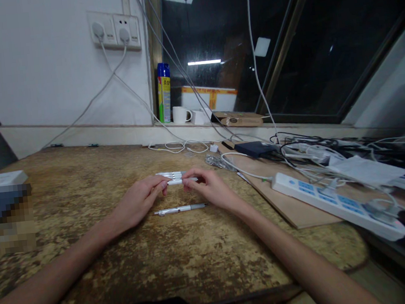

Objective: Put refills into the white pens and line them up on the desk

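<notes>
Between my two hands, a white pen point(175, 182) is pinched near both ends, lying crosswise just above or on the worn table. My left hand point(143, 197) has thumb and fingers closed at its left end. At the right end, the fingertips of my right hand point(211, 187) grip it the same way. Right behind are more silvery-white pens point(169, 174), side by side and partly covered by my fingers. Nearer to me, a separate white and grey pen point(180, 210) rests on the tabletop point(198, 253), touched by neither hand.
To the right, a white power strip point(336, 203) lies across a brown board point(297, 209), with tangled cables point(302, 149) behind. A spray can point(164, 93) and a white mug point(181, 115) stand on the windowsill. At the far left is a partly blurred white object point(2, 180).
</notes>
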A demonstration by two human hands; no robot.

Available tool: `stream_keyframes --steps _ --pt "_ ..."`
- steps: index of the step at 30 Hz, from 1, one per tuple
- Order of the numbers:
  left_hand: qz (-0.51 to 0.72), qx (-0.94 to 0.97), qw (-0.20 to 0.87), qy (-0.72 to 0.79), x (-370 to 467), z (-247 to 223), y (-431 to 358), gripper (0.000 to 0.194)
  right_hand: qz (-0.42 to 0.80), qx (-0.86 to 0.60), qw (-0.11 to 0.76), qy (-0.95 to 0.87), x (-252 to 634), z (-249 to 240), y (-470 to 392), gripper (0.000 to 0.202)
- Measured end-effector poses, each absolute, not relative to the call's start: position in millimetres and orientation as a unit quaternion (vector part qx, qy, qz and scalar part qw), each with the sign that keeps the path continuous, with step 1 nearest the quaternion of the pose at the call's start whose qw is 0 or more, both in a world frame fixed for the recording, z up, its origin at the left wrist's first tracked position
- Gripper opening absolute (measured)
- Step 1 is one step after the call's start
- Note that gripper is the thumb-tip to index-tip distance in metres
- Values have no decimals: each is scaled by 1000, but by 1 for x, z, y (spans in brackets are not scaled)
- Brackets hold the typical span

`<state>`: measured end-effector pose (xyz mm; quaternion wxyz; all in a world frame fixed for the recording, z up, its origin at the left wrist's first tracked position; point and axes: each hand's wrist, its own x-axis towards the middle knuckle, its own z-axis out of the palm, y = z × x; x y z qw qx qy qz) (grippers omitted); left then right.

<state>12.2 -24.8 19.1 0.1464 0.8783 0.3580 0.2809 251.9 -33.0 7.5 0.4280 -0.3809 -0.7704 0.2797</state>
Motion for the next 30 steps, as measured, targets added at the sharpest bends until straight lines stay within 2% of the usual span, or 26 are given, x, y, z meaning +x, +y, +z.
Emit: stream_keyframes --steps 3,12,18,30 --pt "280 878 148 358 12 19 -25 39 287 -364 458 -759 252 6 -32 22" --pt "281 878 155 357 13 19 -25 38 297 -345 472 -754 252 5 -30 21" --pt "278 879 161 353 13 19 -25 39 312 -368 450 -751 251 5 -31 19" --pt "283 878 160 352 13 19 -27 40 302 -365 470 -745 250 6 -32 20"
